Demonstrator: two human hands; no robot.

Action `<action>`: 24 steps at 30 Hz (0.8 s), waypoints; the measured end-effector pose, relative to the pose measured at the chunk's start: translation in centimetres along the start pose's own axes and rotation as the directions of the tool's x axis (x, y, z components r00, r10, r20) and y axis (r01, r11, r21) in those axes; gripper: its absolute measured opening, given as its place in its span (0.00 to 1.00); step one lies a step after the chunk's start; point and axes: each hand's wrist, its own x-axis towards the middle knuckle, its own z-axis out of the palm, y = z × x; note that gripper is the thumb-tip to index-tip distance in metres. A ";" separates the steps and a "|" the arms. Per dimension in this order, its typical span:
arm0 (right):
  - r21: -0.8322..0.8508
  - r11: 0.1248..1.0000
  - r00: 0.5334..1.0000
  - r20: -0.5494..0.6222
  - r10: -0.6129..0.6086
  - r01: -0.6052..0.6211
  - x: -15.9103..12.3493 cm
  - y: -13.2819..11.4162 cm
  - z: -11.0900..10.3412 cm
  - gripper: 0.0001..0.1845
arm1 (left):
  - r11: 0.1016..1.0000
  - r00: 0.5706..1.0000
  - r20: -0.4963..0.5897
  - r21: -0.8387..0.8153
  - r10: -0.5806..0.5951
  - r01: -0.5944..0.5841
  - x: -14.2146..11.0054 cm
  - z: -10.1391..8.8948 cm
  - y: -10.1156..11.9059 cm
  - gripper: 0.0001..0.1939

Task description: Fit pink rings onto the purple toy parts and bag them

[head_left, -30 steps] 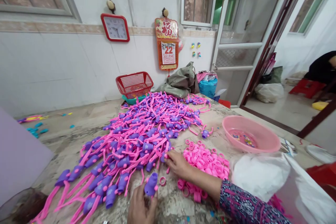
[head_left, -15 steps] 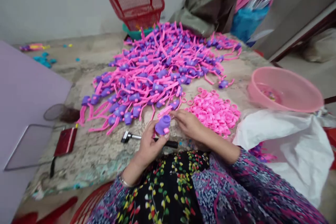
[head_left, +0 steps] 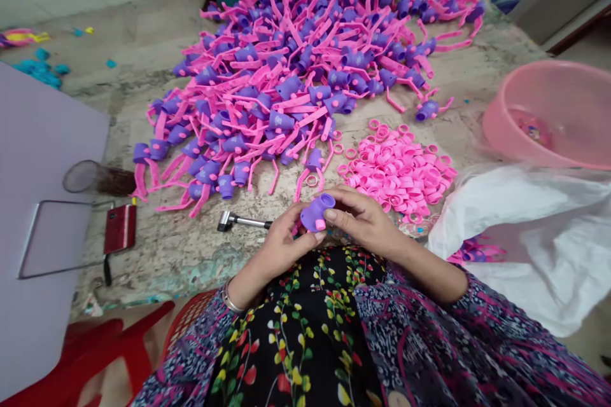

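Note:
Close to my lap, a purple plastic toy part (head_left: 315, 212) with a round open mouth and a small pink knob is between my hands. My left hand (head_left: 286, 238) is closed round its wider end, the thumb along the near side. At the mouth end, the bent fingers and thumb of my right hand (head_left: 365, 222) grip it; whatever lies behind those fingers is hidden. Just beyond my right hand is a heap of pink plastic rings (head_left: 401, 168). A small hammer (head_left: 243, 221) lies left of my left hand, its handle partly covered.
A large pile of purple and pink toy parts (head_left: 277, 102) spreads across the worn tabletop. To the right are a pink basin (head_left: 529, 149) and a white sack (head_left: 529, 216). On the left lie a dark red box-like object (head_left: 119, 229) and a tipped glass (head_left: 102, 178).
My right hand has come from beside the toy part to grip its mouth end. The part has tilted to the right, and the view has dipped closer to the table.

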 end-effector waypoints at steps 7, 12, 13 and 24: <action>-0.012 0.990 0.987 0.084 -0.137 0.139 -0.1 0.3 -0.3 0.17 | 0.967 0.999 -0.021 0.253 0.037 -0.030 0.5 0.3 1.5 0.16; 0.079 0.992 0.995 0.026 -0.098 0.096 -0.4 0.8 -0.3 0.17 | 0.834 0.988 -0.099 0.550 0.120 -0.046 0.8 -0.1 2.9 0.10; 0.108 0.992 0.998 0.006 -0.062 0.061 -0.5 1.0 -0.2 0.18 | 0.786 0.986 -0.097 0.616 0.137 -0.048 0.8 -0.2 3.2 0.09; -0.008 0.998 0.997 -0.039 -0.060 0.060 -0.4 1.2 0.3 0.15 | 0.826 0.999 -0.028 0.564 0.032 -0.011 0.9 -1.0 3.0 0.09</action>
